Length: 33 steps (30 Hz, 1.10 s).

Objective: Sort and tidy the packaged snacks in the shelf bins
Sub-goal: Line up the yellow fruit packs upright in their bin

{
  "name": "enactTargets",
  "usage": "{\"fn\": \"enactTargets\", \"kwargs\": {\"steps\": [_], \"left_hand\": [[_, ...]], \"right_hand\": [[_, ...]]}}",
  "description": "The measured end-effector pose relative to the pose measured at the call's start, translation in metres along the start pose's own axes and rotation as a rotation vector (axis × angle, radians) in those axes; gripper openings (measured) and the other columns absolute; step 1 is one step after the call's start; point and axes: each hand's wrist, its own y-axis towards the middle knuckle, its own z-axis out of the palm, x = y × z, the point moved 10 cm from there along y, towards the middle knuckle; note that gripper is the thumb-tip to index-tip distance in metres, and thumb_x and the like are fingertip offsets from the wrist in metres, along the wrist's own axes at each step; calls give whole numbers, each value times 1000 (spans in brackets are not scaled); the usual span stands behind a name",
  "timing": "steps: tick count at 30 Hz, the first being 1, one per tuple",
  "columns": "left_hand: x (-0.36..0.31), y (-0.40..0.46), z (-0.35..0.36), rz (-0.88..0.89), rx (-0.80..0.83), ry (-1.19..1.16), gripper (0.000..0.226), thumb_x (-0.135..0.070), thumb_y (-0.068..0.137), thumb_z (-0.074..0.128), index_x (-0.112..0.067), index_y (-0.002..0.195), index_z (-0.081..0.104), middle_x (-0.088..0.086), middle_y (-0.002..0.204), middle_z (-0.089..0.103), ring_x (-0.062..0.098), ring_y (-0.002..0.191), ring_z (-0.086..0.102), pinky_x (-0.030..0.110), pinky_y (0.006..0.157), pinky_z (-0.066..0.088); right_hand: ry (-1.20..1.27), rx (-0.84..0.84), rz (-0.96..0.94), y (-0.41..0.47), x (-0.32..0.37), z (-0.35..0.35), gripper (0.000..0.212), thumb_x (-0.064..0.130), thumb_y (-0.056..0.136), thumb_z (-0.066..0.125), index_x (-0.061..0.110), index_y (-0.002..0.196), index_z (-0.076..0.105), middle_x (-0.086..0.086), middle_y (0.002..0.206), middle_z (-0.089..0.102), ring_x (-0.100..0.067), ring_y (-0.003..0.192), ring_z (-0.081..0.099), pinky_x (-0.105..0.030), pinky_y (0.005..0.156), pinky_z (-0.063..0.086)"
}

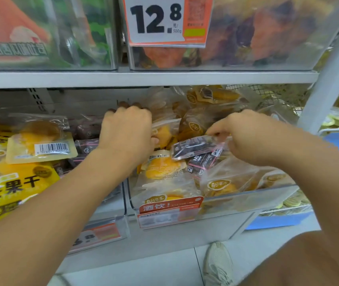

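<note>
Packaged snacks crowd two clear plastic bins on the lower shelf: the right bin [247, 200] holds clear pouches of yellow dried fruit with a gold oval logo, mixed with small dark purple packets. The right hand [249, 135] pinches one dark purple packet [193, 146] by its edge between thumb and fingers, holding it just above the pile. The left hand [126, 131] reaches over the divider between the bins, fingers curled down behind a yellow fruit pouch [164, 135]; whether they grip it I cannot tell. The left bin [111, 203] holds more purple packets and a barcoded pouch [40, 145], with a big yellow bag [14, 188] reading "果干" at its edge. A red tag [170, 205] reads "酒饮!". Above, a price card [160, 19] shows "12.8 元/500g". A pale sneaker [218, 263] stands on the floor.
</note>
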Motion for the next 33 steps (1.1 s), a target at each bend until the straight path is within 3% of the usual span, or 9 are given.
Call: {"fn": "enactTargets", "kwargs": {"steps": [3,6,10,14,17,20,23,27,33], "left_hand": [[-1,-1,6,26,19,1,51,-56,94,52,-13,122,50,12,122,57,35,117,51,47,88,45],[-1,0,-2,39,-50,-68,44,-50,98,49,-12,120,52,12,121,56,35,117,49,48,88,45],[5,0,-15,19,-163,-274,26,-39,89,69,-16,94,57,4,96,53,31,101,53,44,79,44],[9,-5,-19,5,-188,-400,31,-19,86,73,-22,77,44,-7,76,42,21,79,45,35,67,31],[1,-4,-16,105,-106,-337,32,1,80,65,-29,71,60,-12,78,42,21,83,49,33,68,32],[-12,-10,-1,225,101,-210,31,-33,87,70,-42,115,65,-4,120,51,25,116,45,43,89,40],[-22,-32,23,328,311,-73,88,-75,65,68,-35,140,45,-1,149,21,28,138,22,53,111,29],[-21,-36,25,332,315,-115,93,-69,60,73,-26,137,45,-7,151,12,27,139,16,47,113,28],[-21,-35,28,345,363,-99,100,-69,54,77,-22,134,41,-10,152,6,28,141,13,47,114,27]], "right_hand": [[-92,-26,-131,3,30,-12,29,38,91,61,32,120,64,1,115,66,-26,107,61,-42,88,53],[-234,-73,-345,14,82,1,45,61,75,71,32,109,65,5,103,64,-22,101,58,-40,80,51],[-335,374,-368,32,92,55,89,50,74,79,36,151,35,4,149,44,-25,131,47,-43,102,47],[-339,251,-348,36,75,33,34,32,79,74,31,113,67,5,111,64,-21,96,62,-35,78,56],[-185,288,-342,35,46,23,31,19,83,68,37,109,72,16,114,65,-10,102,59,-30,87,52],[-3,312,-305,34,28,21,42,12,82,66,43,111,72,22,128,60,-8,115,57,-36,99,50],[10,298,-284,36,28,23,36,25,82,75,39,115,72,19,129,62,-9,120,57,-38,102,49],[-166,338,-273,41,55,30,74,82,55,70,19,94,74,1,92,73,-23,89,69,-46,83,58],[-455,534,-396,42,93,74,111,56,63,86,20,152,29,2,127,57,-22,110,57,-34,84,47]]}}
